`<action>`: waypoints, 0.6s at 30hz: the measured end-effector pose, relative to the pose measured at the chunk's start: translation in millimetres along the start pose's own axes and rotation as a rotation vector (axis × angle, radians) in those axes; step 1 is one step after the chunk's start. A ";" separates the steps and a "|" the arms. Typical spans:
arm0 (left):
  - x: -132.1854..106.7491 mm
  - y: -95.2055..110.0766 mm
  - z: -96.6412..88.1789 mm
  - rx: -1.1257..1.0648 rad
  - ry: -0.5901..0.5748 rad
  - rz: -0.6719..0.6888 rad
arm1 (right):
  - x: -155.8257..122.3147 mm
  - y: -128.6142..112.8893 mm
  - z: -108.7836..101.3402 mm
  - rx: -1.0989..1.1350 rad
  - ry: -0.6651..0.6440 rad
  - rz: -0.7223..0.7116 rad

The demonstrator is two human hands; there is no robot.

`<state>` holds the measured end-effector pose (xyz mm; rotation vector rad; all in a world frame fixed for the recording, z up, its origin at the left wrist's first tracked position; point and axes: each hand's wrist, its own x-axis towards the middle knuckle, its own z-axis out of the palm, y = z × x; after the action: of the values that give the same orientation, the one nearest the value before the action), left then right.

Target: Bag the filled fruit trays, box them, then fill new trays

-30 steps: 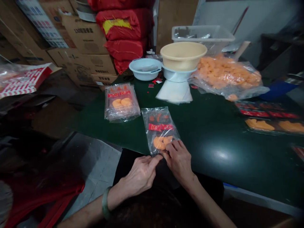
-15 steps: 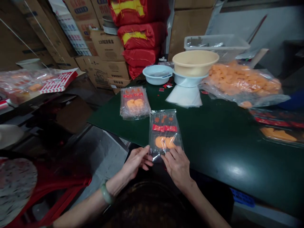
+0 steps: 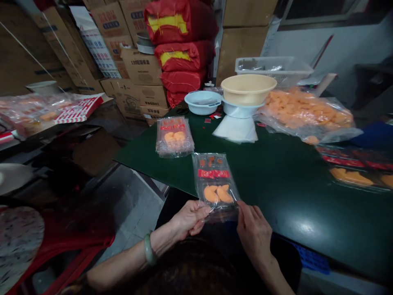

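Observation:
A clear plastic bag (image 3: 216,162) lies partly over the near edge of the green table (image 3: 270,180). Inside it show two orange curved pieces, red packets and small brown-orange bits in a tray-like pack. At its near left corner, my left hand (image 3: 190,216) pinches the plastic between thumb and fingers. My right hand (image 3: 254,225) grips the near right corner, fingers closed on the edge. Farther left on the table rests a stack of similar filled packs (image 3: 175,137), apart from both hands.
At the back stand a light blue basin (image 3: 203,107), a cream basin (image 3: 248,84) and a white mesh basket (image 3: 288,76). A large bag of orange pieces (image 3: 307,108) lies right of a stack of clear bags (image 3: 236,129). More packs (image 3: 353,176) sit far right; a red stool (image 3: 92,241) stands left.
My right hand has moved from the bag's near middle to its right corner. My left hand has closed on the left corner. The orange pieces now sit more apart.

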<state>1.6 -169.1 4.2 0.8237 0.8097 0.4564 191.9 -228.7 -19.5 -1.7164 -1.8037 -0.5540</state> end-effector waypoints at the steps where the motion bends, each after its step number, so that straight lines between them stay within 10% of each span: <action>1: -1.5 1.2 2.2 -0.004 -0.040 -0.003 | -3.7 -0.3 -3.9 0.024 -0.002 -0.001; 11: -14.9 60.2 29.7 -0.008 -0.315 0.229 | 32.3 -14.2 -69.9 0.023 0.292 0.043; 18: -8.9 146.7 -46.4 -0.092 0.052 0.551 | 173.3 -52.7 11.0 0.218 0.215 -0.227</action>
<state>-48.2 -63.7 104.9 0.9499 0.5963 0.9987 137.9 -95.9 91.9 -1.2672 -1.8386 -0.5874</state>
